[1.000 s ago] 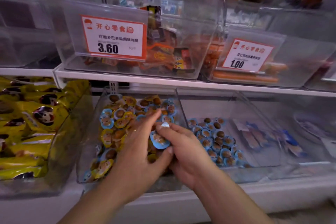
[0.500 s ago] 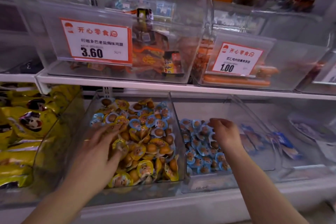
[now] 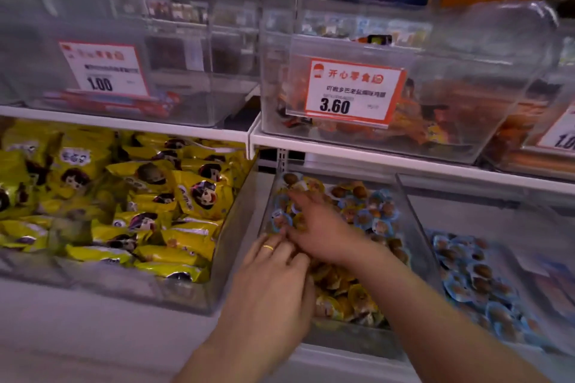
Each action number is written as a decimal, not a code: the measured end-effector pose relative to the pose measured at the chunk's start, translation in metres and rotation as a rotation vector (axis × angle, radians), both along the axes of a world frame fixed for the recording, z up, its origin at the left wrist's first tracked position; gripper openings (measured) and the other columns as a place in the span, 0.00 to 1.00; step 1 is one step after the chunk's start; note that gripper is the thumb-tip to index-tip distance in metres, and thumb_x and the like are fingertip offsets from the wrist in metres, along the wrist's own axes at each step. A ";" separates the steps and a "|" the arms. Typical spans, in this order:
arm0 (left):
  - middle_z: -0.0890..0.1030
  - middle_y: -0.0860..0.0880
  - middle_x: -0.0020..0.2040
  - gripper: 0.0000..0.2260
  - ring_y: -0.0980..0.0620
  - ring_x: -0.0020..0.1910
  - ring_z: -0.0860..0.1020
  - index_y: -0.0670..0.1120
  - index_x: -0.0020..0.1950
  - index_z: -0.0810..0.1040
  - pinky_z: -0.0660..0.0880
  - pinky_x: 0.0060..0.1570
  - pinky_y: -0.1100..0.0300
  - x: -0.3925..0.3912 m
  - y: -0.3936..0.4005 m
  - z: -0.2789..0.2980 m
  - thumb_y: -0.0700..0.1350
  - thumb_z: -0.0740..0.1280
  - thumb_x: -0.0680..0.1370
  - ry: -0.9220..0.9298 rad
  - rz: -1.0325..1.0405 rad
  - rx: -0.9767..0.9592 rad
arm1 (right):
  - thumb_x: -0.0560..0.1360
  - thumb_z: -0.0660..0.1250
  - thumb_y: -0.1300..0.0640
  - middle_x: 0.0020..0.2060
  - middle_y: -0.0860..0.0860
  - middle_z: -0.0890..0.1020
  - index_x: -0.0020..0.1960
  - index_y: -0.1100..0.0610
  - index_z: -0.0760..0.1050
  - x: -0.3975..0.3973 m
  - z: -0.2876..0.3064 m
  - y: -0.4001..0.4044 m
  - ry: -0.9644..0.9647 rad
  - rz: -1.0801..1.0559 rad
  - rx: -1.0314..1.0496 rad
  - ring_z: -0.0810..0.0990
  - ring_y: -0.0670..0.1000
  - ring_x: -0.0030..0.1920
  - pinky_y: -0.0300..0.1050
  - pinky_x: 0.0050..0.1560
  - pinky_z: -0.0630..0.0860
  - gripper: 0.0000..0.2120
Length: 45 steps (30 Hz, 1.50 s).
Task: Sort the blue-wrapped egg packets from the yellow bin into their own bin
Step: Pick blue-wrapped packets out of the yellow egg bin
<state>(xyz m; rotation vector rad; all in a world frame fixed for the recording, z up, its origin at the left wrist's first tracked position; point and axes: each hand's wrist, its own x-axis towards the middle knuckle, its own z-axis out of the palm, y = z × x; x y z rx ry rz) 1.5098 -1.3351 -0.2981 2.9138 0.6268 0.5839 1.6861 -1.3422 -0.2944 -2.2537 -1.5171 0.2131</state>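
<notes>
On the lower shelf, at centre, a clear bin point(image 3: 413, 221) holds a mixed heap of egg packets: blue-wrapped egg packets point(image 3: 371, 216) gathered mostly toward its rear and left, yellow-wrapped egg packets point(image 3: 348, 295) filling its front. Both hands reach into this bin. Right hand point(image 3: 320, 227): crosses over to the left side of the heap, palm down, fingers spread and bent onto the packets; one blue-rimmed packet point(image 3: 281, 219) lies at its fingertips, though the blur does not show whether the grip has closed on it. Left hand point(image 3: 270, 283): lies lower and nearer the front wall, a gold ring point(image 3: 268, 247) on one finger, fingertips tucked beneath the right hand; whether its grip holds anything cannot be told. Immediately right, a second clear bin point(image 3: 529, 277) contains blue-wrapped packets point(image 3: 476, 286) only. Immediately left, a large clear bin point(image 3: 230, 246) is filled with yellow snack bags point(image 3: 130, 196) printed with a cartoon face. On the upper shelf point(image 3: 404, 162) stand further clear bins: one bearing a price card reading 3.60 point(image 3: 353, 92) over orange-wrapped snacks, another to its left bearing a price card reading 1.00 point(image 3: 104, 70).
</notes>
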 end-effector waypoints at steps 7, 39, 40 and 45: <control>0.78 0.62 0.54 0.10 0.60 0.57 0.74 0.55 0.55 0.82 0.71 0.59 0.59 -0.029 0.041 0.006 0.46 0.63 0.79 -0.382 0.054 -0.408 | 0.76 0.66 0.40 0.76 0.56 0.63 0.79 0.52 0.58 0.018 -0.021 0.045 -0.220 0.000 -0.198 0.61 0.63 0.74 0.55 0.73 0.59 0.37; 0.74 0.46 0.63 0.23 0.41 0.61 0.74 0.47 0.69 0.75 0.74 0.58 0.49 0.070 0.030 -0.039 0.46 0.65 0.73 -0.034 0.134 -0.209 | 0.80 0.67 0.57 0.38 0.54 0.87 0.55 0.60 0.78 0.010 -0.012 -0.115 0.885 -0.438 0.687 0.86 0.57 0.40 0.51 0.40 0.81 0.08; 0.76 0.45 0.58 0.20 0.41 0.56 0.77 0.48 0.64 0.78 0.76 0.53 0.49 0.072 0.030 -0.038 0.45 0.67 0.72 -0.083 0.151 -0.219 | 0.80 0.67 0.57 0.36 0.54 0.86 0.58 0.62 0.76 0.009 -0.010 -0.116 0.913 -0.431 0.671 0.83 0.58 0.38 0.49 0.36 0.78 0.11; 0.83 0.49 0.52 0.12 0.43 0.52 0.80 0.54 0.57 0.81 0.77 0.49 0.52 0.075 0.031 -0.035 0.45 0.70 0.74 -0.204 0.195 -0.288 | 0.79 0.67 0.60 0.40 0.57 0.82 0.50 0.63 0.79 0.006 0.001 -0.124 1.271 -0.419 0.674 0.79 0.54 0.33 0.41 0.25 0.64 0.06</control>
